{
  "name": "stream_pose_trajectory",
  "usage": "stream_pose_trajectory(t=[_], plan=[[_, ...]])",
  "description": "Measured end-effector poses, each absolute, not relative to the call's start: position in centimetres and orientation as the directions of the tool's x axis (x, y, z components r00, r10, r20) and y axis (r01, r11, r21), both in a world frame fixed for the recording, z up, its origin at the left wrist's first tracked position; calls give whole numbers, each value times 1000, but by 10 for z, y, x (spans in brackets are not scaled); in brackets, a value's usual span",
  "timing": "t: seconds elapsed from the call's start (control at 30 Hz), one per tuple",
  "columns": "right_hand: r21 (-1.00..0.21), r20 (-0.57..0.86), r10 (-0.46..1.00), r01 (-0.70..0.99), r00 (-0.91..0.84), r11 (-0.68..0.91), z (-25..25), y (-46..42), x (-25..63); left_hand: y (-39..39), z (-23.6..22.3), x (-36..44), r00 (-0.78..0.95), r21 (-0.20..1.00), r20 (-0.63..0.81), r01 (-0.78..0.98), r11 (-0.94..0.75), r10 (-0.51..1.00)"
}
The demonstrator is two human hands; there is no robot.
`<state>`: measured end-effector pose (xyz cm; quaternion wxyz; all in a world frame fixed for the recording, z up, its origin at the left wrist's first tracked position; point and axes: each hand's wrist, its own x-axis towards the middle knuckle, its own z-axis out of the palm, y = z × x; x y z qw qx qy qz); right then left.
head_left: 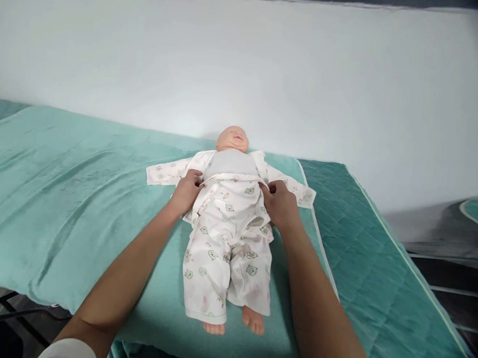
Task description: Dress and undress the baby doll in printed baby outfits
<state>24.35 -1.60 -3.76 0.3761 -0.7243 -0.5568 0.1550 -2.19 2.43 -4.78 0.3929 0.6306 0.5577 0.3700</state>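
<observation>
A baby doll point(233, 140) lies on its back on a teal blanket point(82, 192), head toward the wall. It wears white printed trousers point(223, 237) and an opened printed jacket point(163, 174) spread out under its arms, with a grey torso showing. My left hand point(187, 189) is closed on the trousers' waistband at the doll's right side. My right hand point(278, 201) is closed on the waistband at the other side. Both bare feet point(253, 321) stick out of the trouser legs.
A quilted teal mattress point(378, 272) lies under the blanket and runs to the right. A white wall point(245, 67) stands behind. Dark floor and metal frame bars point(450, 275) show at the right, black cables at the lower left.
</observation>
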Motion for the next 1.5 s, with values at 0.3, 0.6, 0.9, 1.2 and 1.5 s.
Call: stream_pose_trajectory(t=[0.3, 0.6, 0.9, 1.2, 1.5], plan=[[-934, -43, 998, 352, 40, -55, -46, -17, 261, 27, -50, -22, 104, 939, -36, 345, -2, 994], [-818, -74, 996, 568, 46, -87, -39, -23, 260, 20, -36, -25, 216, 926, -139, 373, 50, 966], [-890, -60, 998, 453, -11, -48, -36, -28, 253, 4, -25, -20, 301, 984, -137, 151, 95, 944], [-896, -79, 997, 439, -2, -70, -21, -34, 251, 0, -27, -15, 272, 945, -239, -157, 288, 932], [-948, -203, 974, 268, -102, -170, -20, -38, 252, -7, -25, -17, 291, 983, -154, -52, 177, 944]])
